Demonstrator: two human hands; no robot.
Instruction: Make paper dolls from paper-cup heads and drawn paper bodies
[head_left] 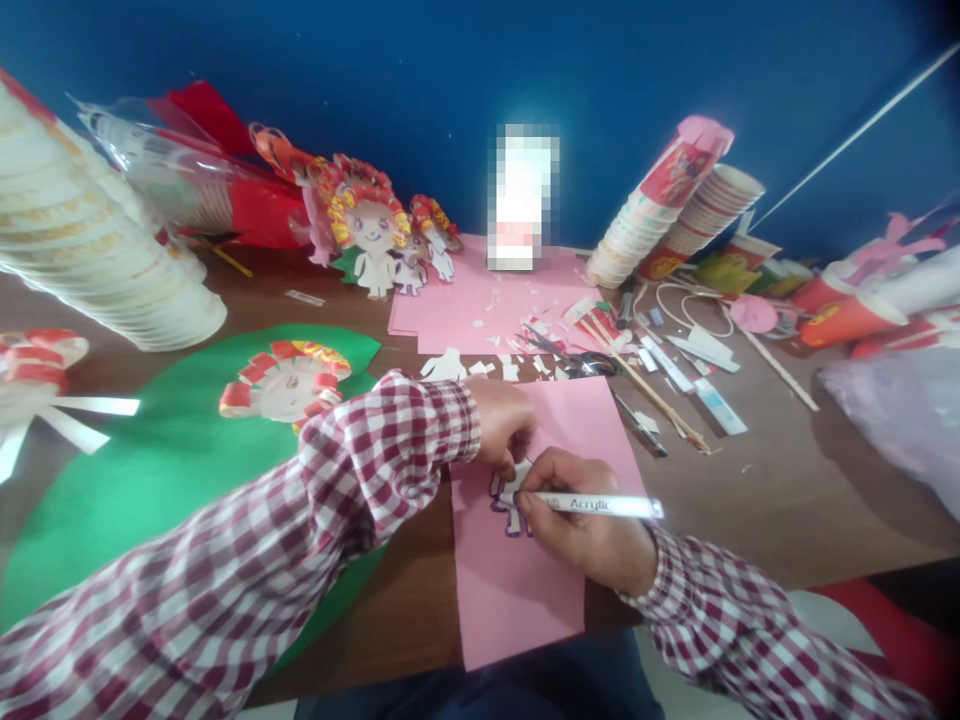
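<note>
My right hand (589,520) grips a white acrylic marker (607,506), its tip end at a small white paper figure (517,482) with a dark purple outline. The figure lies on a pink sheet of paper (517,610) and is partly covered by my hands. With fingers curled, my left hand (501,420) holds the figure's upper part down on the sheet. To the left, a round paper piece with red and yellow curled strips (289,390) rests on a large green paper shape (165,480).
Finished paper figures (373,240) stand at the back beside a blurred upright screen (517,200). Stacked paper cups rise at left (105,220) and right (645,220). Scissors (592,362), paper scraps (510,368) and sticks (667,405) lie beyond the sheet. A plastic bag (892,410) sits far right.
</note>
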